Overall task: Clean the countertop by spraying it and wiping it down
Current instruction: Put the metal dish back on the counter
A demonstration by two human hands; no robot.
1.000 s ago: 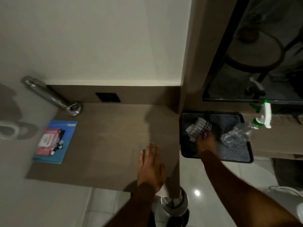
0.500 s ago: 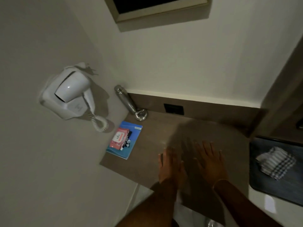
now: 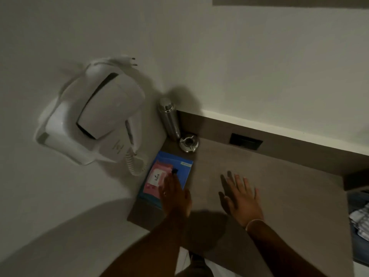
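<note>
The brown countertop (image 3: 279,188) runs from the left wall to the right edge of the head view. My left hand (image 3: 174,196) reaches over the blue booklet (image 3: 181,170) and the pink wipes pack (image 3: 156,179) lying on it; its fingers are over the pack and booklet, with no grasp visible. My right hand (image 3: 240,198) hovers flat and open over the bare middle of the counter, holding nothing. A checked cloth (image 3: 361,222) lies folded at the far right edge. The spray bottle is out of view.
A white wall-mounted hair dryer (image 3: 95,118) with a coiled cord hangs on the left wall. A steel flask (image 3: 169,118) and a round metal ashtray (image 3: 188,143) stand in the counter's back left corner. A black socket plate (image 3: 245,140) sits in the backsplash.
The view has swung left, away from the tray and spray bottle. My right hand left the cloth and came over the counter. My left hand moved left to the wipes pack and booklet.
</note>
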